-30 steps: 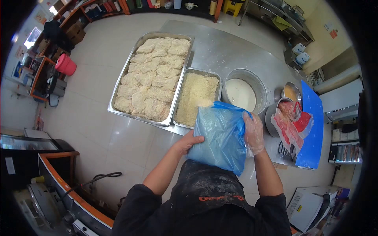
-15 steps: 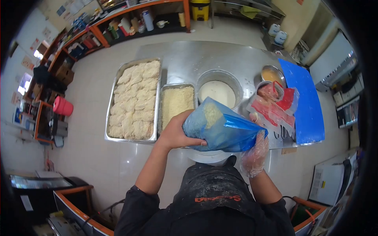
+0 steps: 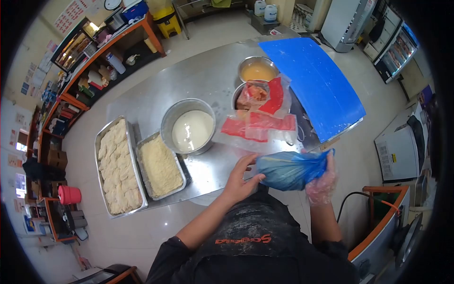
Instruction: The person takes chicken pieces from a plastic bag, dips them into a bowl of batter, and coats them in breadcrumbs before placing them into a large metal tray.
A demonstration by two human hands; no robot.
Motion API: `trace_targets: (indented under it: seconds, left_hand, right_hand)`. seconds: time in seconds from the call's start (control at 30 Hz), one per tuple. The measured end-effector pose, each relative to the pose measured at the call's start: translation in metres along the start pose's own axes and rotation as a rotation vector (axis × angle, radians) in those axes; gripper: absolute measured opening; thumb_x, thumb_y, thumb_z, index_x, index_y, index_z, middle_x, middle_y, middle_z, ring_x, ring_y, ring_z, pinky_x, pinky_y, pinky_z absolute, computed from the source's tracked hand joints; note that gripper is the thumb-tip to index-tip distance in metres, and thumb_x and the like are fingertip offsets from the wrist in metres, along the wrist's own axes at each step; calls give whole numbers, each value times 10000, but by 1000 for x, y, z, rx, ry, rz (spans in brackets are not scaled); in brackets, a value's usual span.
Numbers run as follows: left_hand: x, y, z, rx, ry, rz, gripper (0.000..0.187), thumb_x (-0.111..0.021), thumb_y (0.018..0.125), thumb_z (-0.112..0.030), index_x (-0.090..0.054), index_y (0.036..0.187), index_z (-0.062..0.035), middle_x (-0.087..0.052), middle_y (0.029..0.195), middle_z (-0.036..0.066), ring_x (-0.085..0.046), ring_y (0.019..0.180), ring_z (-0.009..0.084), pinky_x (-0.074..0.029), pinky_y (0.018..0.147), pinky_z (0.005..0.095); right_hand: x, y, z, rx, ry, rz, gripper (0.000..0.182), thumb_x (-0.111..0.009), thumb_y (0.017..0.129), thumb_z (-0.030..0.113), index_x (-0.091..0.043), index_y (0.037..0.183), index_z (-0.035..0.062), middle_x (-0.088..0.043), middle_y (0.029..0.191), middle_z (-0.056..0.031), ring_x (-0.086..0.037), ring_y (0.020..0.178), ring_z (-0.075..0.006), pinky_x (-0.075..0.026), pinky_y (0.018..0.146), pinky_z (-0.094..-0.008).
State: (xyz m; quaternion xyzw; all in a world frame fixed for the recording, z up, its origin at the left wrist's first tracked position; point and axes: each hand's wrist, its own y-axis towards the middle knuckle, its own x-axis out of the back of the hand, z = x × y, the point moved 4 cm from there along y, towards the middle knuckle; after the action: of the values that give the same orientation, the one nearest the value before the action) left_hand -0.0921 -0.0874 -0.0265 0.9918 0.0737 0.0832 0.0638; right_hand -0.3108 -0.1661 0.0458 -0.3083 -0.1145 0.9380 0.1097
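A blue plastic bag (image 3: 288, 170) with pale contents is held sideways above the table's front edge, in front of the dark apron. My right hand (image 3: 321, 183), in a clear disposable glove, grips the bag's gathered neck. My bare left hand (image 3: 240, 182) is at the other end of the bag, thumb and fingers spread, fingertips at its edge. Beyond the bag lie red-and-clear plastic wrappers (image 3: 250, 127), partly over a bowl with raw-looking meat (image 3: 253, 96). Left of them stands a round metal pot (image 3: 166, 125) of white liquid.
A small metal tray (image 3: 182, 182) of pale crumbs adjoins a long tray (image 3: 142, 204) of coated pieces on the steel table (image 3: 156, 94). A metal bowl (image 3: 243, 71) of orange liquid stands at the back, beside a blue board (image 3: 317, 85) along the right edge.
The view has swung to the right. The bag has turned and moved nearer the table's right front edge. My left hand has loosened from around it; my right still grips the neck.
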Motion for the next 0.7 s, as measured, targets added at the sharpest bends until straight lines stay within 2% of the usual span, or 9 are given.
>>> trace_targets:
  seconds: [0.03, 0.07, 0.17, 0.27, 0.37, 0.47, 0.57, 0.63, 0.7]
  left_hand:
    - [-17, 8, 1, 20, -33, 31, 537, -733, 856, -210, -514, 1319, -48, -572, 1246, 118, -565, 1116, 230, -461, 902, 336]
    - [-33, 15, 19, 123, -90, 71, 508, -700, 895, -260, -495, 1292, -18, -574, 1228, 115, -585, 1078, 223, -474, 883, 330]
    - [-55, 17, 85, 448, -227, -8, 496, -658, 931, -304, -489, 1290, -6, -582, 1212, 113, -610, 1036, 210, -496, 839, 318]
    - [-56, 35, 77, 463, -475, -192, 494, -611, 957, -345, -481, 1303, -17, -594, 1183, 113, -625, 1003, 200, -514, 794, 314]
    - [-59, 53, 94, 555, -468, -108, 600, -562, 966, -419, -345, 1396, -59, -516, 1301, 141, -594, 1093, 265, -528, 812, 371]
    - [-60, 67, 95, 521, -406, -202, 614, -584, 952, -387, -332, 1409, -63, -521, 1280, 143, -599, 1091, 260, -547, 784, 387]
    - [-60, 68, 89, 531, -381, -247, 586, -618, 931, -316, -363, 1391, -58, -527, 1267, 139, -614, 1065, 256, -555, 772, 374]
    - [-55, 59, 86, 567, -353, -285, 562, -623, 926, -278, -378, 1381, -58, -539, 1255, 135, -623, 1045, 246, -553, 765, 365]
    - [-46, 34, 111, 629, -348, -289, 549, -613, 922, -237, -373, 1384, -64, -558, 1232, 132, -632, 1019, 234, -547, 764, 357]
  right_hand:
    - [19, 17, 6, -50, 110, -107, 365, -463, 1016, 318, -604, 989, -18, -677, 936, -177, -689, 828, -301, -565, 821, -437]
    - [38, 29, 12, -66, 126, -125, 362, -476, 1010, 313, -613, 1002, -22, -683, 960, -179, -686, 852, -309, -560, 836, -441]
    - [62, 60, 17, -170, 317, -87, 403, -453, 1018, 327, -563, 1168, -31, -646, 1111, -174, -656, 986, -328, -516, 938, -466]
    - [60, 88, 20, -219, 430, -8, 427, -459, 1015, 344, -554, 1199, -29, -633, 1159, -180, -634, 1047, -320, -492, 976, -470]
    - [23, 115, 45, -225, 523, 30, 383, -459, 1017, 284, -572, 1195, -36, -622, 1213, -178, -588, 1138, -295, -445, 1034, -456]
    - [46, 184, 17, -239, 809, 318, 409, -465, 1016, 287, -539, 1260, -34, -576, 1301, -167, -561, 1180, -285, -434, 1049, -451]
    - [3, 206, 19, -12, 505, 25, 410, -484, 1009, 284, -541, 1264, -33, -588, 1286, -143, -570, 1164, -273, -452, 1036, -410]
    - [30, 241, -4, 134, 187, 50, 411, -511, 997, 287, -545, 1257, -29, -600, 1261, -129, -578, 1148, -268, -460, 1024, -400]
    - [33, 249, -22, 100, 109, 19, 408, -531, 986, 295, -554, 1240, -24, -609, 1234, -116, -584, 1123, -259, -469, 1000, -390]
